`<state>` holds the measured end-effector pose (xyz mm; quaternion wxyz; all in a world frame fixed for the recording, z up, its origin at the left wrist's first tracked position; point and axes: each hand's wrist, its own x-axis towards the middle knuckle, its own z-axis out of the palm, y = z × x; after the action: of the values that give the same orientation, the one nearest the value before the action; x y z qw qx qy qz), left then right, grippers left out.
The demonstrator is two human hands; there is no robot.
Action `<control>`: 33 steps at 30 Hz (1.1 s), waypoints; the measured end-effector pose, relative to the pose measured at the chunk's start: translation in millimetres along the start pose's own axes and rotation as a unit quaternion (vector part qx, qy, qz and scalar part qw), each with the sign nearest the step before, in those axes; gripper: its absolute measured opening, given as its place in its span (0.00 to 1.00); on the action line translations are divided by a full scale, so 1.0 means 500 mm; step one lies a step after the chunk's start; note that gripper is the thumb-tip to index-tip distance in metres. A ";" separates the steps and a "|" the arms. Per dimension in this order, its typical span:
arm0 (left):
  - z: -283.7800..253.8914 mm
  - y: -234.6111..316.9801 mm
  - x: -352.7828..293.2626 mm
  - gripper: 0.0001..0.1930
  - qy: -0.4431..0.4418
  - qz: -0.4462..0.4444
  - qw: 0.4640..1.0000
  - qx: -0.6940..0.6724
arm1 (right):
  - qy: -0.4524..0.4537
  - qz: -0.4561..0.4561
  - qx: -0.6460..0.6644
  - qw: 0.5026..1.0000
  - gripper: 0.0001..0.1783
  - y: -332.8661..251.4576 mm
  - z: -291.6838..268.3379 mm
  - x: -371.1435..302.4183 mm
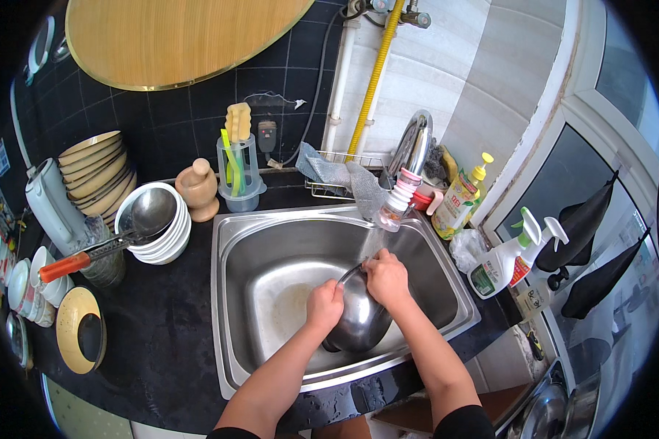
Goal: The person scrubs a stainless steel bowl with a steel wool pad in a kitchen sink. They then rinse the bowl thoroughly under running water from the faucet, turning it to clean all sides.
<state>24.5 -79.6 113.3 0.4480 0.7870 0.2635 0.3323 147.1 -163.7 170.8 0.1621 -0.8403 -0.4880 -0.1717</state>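
A shiny rounded metal bowl (359,314) is tilted on its side over the sink (271,271), its outer curve facing me. My left hand (325,306) is closed on the bowl's rim at its left. At the upper right of the same rim, my right hand (386,278) grips with bent fingers. Water (373,244) runs from the faucet (416,139) through its pink-and-white nozzle (400,197) and falls beside my right hand. The inside of the bowl is hidden from me.
On the left counter stand stacked white bowls (161,252) with a ladle (154,212) on top, a yellow bowl (69,333), tan bowls (99,172), a wooden mortar (198,192) and a brush holder (239,172). Right of the sink are a soap bottle (458,205) and spray bottles (494,271).
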 end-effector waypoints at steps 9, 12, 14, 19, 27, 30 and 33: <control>-0.003 0.005 0.000 0.12 -0.005 -0.006 1.000 0.016 | 0.014 -0.015 -0.014 1.000 0.05 0.008 0.005 0.000; -0.004 0.002 0.003 0.11 0.015 0.016 1.000 0.019 | 0.016 -0.007 0.068 0.998 0.06 0.006 0.006 -0.004; -0.003 -0.003 0.000 0.11 0.019 0.008 1.000 0.021 | -0.007 -0.042 0.116 0.992 0.05 -0.047 -0.017 -0.019; -0.003 -0.001 0.003 0.12 0.005 -0.004 1.000 -0.001 | 0.009 -0.002 0.032 0.999 0.07 -0.007 0.005 0.000; -0.004 -0.014 0.001 0.11 -0.002 -0.035 0.999 -0.010 | 0.022 -0.028 0.117 0.993 0.06 -0.056 -0.007 -0.017; 0.004 -0.005 0.003 0.11 -0.020 -0.008 1.000 -0.010 | 0.016 0.049 0.050 0.997 0.06 -0.003 0.015 -0.007; -0.003 -0.016 0.009 0.11 -0.021 -0.025 0.999 -0.027 | 0.021 -0.054 0.133 0.990 0.04 -0.059 -0.001 -0.020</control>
<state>25.4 -71.9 108.2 0.4828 0.7745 0.2643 0.3119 116.4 -157.6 170.2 0.2727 -0.7802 -0.5474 -0.1313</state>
